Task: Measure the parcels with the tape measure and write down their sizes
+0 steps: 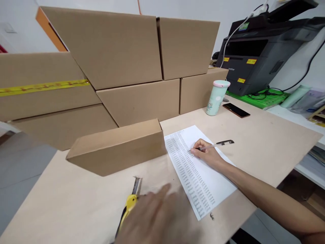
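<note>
Sheet [220, 189] lies right of the box [132, 152]: left columns filled, right side blank; we judge the writing part done. Right hand [207, 156] pinches the pen [214, 145] over it. Left hand [149, 217] blurs near the tape [131, 202]; we can't tell its grip.

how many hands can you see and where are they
2: the right hand holds a pen at the printed sheet; the left hand, blurred, is beside the yellow tape measure, possibly touching it.
</note>
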`<state>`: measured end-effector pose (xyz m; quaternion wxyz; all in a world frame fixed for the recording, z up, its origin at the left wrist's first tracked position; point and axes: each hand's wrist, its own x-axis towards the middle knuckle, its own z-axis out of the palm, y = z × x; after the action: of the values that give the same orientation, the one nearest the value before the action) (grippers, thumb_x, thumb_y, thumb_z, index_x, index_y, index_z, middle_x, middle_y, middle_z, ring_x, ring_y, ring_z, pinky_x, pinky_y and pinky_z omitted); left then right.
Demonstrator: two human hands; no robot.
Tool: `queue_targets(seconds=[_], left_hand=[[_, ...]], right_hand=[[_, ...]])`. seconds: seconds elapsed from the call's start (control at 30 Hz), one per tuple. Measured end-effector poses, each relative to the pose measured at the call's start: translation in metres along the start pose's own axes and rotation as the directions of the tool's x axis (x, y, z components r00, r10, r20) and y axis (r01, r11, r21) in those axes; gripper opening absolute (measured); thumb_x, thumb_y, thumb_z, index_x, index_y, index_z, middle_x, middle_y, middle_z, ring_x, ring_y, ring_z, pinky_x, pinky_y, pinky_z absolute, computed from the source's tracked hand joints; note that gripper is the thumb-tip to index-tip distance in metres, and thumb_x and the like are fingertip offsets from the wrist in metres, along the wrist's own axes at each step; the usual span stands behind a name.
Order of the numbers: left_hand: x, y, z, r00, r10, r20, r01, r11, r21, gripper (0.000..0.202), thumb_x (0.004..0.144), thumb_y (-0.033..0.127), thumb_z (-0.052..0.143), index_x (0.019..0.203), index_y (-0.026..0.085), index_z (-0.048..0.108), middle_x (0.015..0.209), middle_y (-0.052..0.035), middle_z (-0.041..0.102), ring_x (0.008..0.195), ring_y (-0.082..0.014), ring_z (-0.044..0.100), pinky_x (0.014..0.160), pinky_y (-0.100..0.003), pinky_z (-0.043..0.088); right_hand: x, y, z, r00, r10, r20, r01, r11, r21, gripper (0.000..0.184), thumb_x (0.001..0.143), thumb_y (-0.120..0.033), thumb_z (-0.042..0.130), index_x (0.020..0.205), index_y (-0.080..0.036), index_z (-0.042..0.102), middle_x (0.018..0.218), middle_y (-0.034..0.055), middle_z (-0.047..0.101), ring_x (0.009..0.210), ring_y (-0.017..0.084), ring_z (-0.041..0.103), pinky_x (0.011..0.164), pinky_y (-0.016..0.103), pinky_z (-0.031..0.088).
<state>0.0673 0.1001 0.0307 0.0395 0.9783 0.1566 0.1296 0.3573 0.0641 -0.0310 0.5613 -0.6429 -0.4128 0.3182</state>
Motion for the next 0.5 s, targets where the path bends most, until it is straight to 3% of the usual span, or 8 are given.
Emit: queue_targets(seconds=[0.03, 0.07, 0.1, 0.13, 0.2, 0.33, 0.5], left_hand=[[0.015, 0.014, -0.001, 0.987, 0.083, 0.140, -0.085, 0.996, 0.006, 0.050, 0.085, 0.028, 0.049, 0.133, 0.020, 0.043, 0.138, -0.0121, 0.049, 0.093, -0.0247, 0.064, 0.080, -0.038, 0.051], [0.030, 0.028, 0.000, 0.944, 0.156, 0.291, -0.157, 0.987, -0.017, 0.052, 0.084, 0.024, 0.049, 0.135, 0.016, 0.043, 0.140, -0.0166, 0.045, 0.075, -0.0204, 0.066, 0.066, -0.034, 0.053], [0.045, 0.041, 0.002, 0.907, 0.158, 0.390, -0.163, 0.986, -0.020, 0.058, 0.082, 0.029, 0.053, 0.136, 0.011, 0.042, 0.141, -0.0212, 0.041, 0.068, -0.0214, 0.066, 0.060, -0.035, 0.053], [0.059, 0.052, 0.005, 0.875, 0.129, 0.467, -0.134, 0.991, -0.022, 0.069, 0.079, 0.037, 0.057, 0.138, 0.007, 0.038, 0.143, -0.0231, 0.036, 0.077, -0.0257, 0.066, 0.064, -0.038, 0.053], [0.082, 0.068, 0.014, 0.877, 0.018, 0.481, -0.024, 1.000, 0.006, 0.081, 0.078, 0.048, 0.057, 0.140, 0.003, 0.031, 0.146, -0.0224, 0.030, 0.091, -0.0288, 0.064, 0.075, -0.039, 0.053], [0.103, 0.072, 0.037, 0.914, -0.035, 0.405, 0.024, 0.999, 0.033, 0.083, 0.080, 0.052, 0.054, 0.138, -0.004, 0.032, 0.145, -0.0268, 0.030, 0.095, -0.0292, 0.061, 0.087, -0.041, 0.049], [0.107, 0.064, 0.047, 0.868, -0.063, 0.493, 0.061, 0.998, 0.020, 0.085, 0.080, 0.051, 0.054, 0.140, -0.003, 0.027, 0.146, -0.0283, 0.028, 0.091, -0.0307, 0.062, 0.082, -0.042, 0.050]], right_hand=[[0.000, 0.000, -0.001, 1.000, 0.004, 0.017, -0.004, 1.000, 0.013, 0.026, 0.072, -0.037, 0.070, 0.076, -0.021, 0.050, 0.063, -0.0054, 0.051, 0.055, 0.010, 0.044, 0.053, 0.025, 0.032], [0.001, 0.001, -0.002, 1.000, 0.009, 0.029, -0.010, 1.000, 0.029, 0.027, 0.070, -0.037, 0.071, 0.077, -0.021, 0.051, 0.064, -0.0052, 0.052, 0.056, 0.010, 0.046, 0.054, 0.025, 0.033], [0.001, 0.002, -0.002, 0.999, 0.016, 0.040, -0.018, 0.999, 0.048, 0.028, 0.070, -0.037, 0.072, 0.078, -0.021, 0.050, 0.063, -0.0051, 0.054, 0.056, 0.011, 0.047, 0.054, 0.025, 0.035], [0.001, 0.003, -0.002, 0.999, 0.021, 0.048, -0.025, 0.997, 0.067, 0.028, 0.070, -0.038, 0.071, 0.077, -0.022, 0.049, 0.061, -0.0053, 0.054, 0.055, 0.011, 0.048, 0.054, 0.026, 0.036], [0.000, 0.005, -0.001, 0.999, 0.027, 0.041, -0.031, 0.996, 0.082, 0.028, 0.073, -0.040, 0.068, 0.073, -0.023, 0.045, 0.054, -0.0067, 0.051, 0.049, 0.011, 0.046, 0.050, 0.026, 0.035], [-0.002, 0.009, 0.000, 0.996, -0.070, -0.063, 0.065, 0.995, -0.077, 0.027, 0.075, -0.032, 0.062, 0.063, -0.023, 0.039, 0.052, -0.0079, 0.039, 0.048, 0.010, 0.037, 0.048, 0.025, 0.029], [-0.004, 0.008, -0.002, 0.995, -0.101, -0.026, 0.094, 0.975, -0.203, 0.023, 0.076, -0.022, 0.053, 0.062, -0.023, 0.036, 0.056, -0.0072, 0.035, 0.053, 0.011, 0.035, 0.051, 0.025, 0.029]])
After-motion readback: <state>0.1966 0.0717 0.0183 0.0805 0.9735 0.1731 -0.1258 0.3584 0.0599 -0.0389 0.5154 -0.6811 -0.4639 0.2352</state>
